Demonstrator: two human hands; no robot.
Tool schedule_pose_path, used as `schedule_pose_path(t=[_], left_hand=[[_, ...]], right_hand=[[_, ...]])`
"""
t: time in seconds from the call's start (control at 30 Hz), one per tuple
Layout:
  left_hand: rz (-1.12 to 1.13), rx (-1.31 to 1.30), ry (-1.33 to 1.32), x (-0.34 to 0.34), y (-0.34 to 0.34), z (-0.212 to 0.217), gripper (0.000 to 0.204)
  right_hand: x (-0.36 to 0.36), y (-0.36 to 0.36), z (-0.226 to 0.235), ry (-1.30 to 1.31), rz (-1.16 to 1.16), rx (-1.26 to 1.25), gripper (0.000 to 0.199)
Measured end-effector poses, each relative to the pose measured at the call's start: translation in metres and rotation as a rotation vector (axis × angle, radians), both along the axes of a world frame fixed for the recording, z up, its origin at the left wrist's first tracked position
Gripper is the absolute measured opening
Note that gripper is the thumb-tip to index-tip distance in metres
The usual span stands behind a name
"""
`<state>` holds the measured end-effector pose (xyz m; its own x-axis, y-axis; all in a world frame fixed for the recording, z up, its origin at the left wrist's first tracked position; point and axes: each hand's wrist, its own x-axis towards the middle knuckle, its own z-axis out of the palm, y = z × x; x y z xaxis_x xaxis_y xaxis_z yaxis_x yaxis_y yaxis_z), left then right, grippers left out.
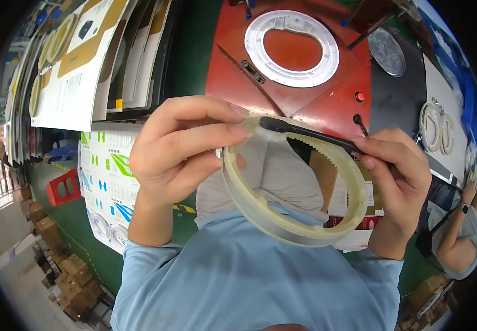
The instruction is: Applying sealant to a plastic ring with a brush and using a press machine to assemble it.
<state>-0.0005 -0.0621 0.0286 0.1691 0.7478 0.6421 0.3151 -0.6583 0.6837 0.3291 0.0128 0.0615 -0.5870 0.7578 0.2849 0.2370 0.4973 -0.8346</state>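
Observation:
My left hand pinches a pale yellow, translucent plastic ring at its upper left, fingers on top and thumb below. Small teeth line part of the ring's inner wall. The ring is tilted in front of my blue shirt, above my lap. In my right hand, a slim black-handled brush is gripped between thumb and fingers. Its black head lies at the ring's upper rim, close to my left fingertips, with a whitish tuft beneath it. Whether the tuft touches the inner wall I cannot tell.
Ahead is a red work surface bearing a white ring-shaped part and a red button. Cardboard sheets stand at the left, above a printed sheet. A red stool is farther left. Another person works at the right.

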Motion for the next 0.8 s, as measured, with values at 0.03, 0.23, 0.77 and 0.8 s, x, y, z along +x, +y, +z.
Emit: schedule_pose_path(t=[0.03,0.23,0.77,0.8], left_hand=[[0.003,-0.002,0.000,0.000,0.000,-0.001,0.024],[0.077,0.021,-0.073,-0.002,-0.011,0.000,0.022],[-0.144,0.220,0.603,0.027,-0.006,0.043,0.032],[-0.138,0.284,0.639,0.030,-0.006,0.041,0.029]], right_hand=[[-0.005,0.001,0.000,-0.005,0.005,0.025,0.031],[-0.012,-0.008,0.023,-0.176,-0.006,0.253,0.031],[-0.001,0.005,0.101,-0.700,0.420,0.239,0.025],[0.001,0.010,0.099,-0.685,0.460,0.179,0.024]])
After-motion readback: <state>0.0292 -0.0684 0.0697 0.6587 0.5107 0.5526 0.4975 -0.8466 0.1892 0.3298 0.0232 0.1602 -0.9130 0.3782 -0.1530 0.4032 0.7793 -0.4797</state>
